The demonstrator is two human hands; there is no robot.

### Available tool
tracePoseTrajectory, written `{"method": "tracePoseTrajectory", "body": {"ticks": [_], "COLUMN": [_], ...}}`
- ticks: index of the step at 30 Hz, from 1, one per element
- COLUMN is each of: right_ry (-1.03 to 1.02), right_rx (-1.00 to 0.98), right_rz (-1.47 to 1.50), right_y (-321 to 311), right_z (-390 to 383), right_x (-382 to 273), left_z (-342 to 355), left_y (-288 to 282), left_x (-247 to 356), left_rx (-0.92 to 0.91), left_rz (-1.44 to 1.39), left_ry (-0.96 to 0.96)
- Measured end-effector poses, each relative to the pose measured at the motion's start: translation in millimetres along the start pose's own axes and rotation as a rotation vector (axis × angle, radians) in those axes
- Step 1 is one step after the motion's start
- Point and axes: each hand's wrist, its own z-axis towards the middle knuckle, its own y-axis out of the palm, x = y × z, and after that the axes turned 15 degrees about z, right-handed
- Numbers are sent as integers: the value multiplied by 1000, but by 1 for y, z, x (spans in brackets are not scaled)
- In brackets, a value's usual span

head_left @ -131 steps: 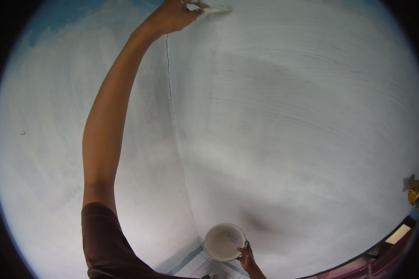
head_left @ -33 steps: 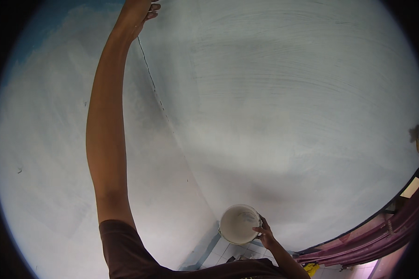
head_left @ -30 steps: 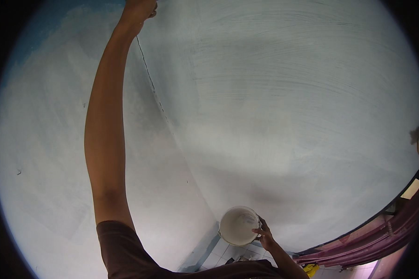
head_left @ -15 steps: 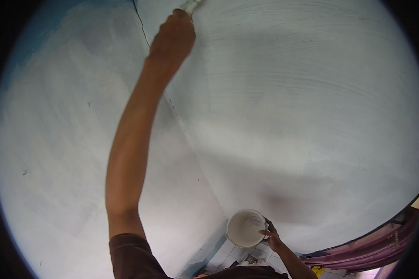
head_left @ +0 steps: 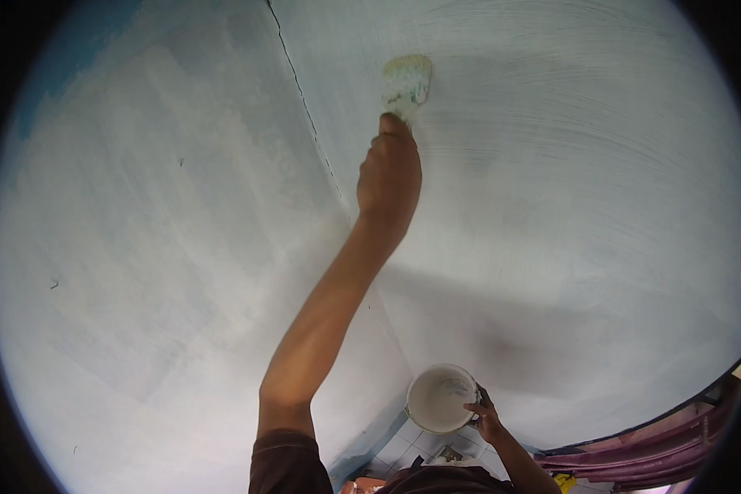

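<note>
Your left hand (head_left: 389,169) grips a flat, white-smeared paintbrush (head_left: 407,82) over the off-white wall (head_left: 552,206), your right hand (head_left: 487,420) a round whitish bucket (head_left: 426,397) below; most looks coated, a blue upper-left patch (head_left: 74,78) seemingly undone

White-smeared brush (head_left: 406,81), whitish bucket (head_left: 421,400), maroon curtain (head_left: 659,455)

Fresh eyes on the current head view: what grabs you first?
Upper middle: the left hand holding up a paint-smeared brush in front of the whitish wall. Then the jagged dark crack running down the wall corner, left of the brush. Low, right of centre, the right hand grips a pale bucket at its rim.
</note>
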Motion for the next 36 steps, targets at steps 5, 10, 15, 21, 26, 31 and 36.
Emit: {"method": "tracePoseTrajectory", "body": {"ticks": [5,10,15,21,26,31,36], "right_ry": [31,15,-35,-8,10,3,0], "right_rx": [24,55,16,18,22,40,39], "right_rz": [-6,-5,14,48,17,30,49], "right_y": [-3,5,12,5,-1,-4,13], "right_z": [1,-5,-8,-3,2,3,-6], "right_x": [-1,-6,-7,-2,3,4,5], "left_z": [-25,-58,-105,-144,-75,37,159], "left_y": [25,56,91,116,57,-59,-114], "left_x": [1,1,1,-29,-70,-103,-142], "left_rx": [-40,-79,-121,-160,261,424,776], "left_rz": [-26,-22,-105,-635,-433,-445,25], "left_ry": [-35,-20,-66,-109,-52,100,267]}}
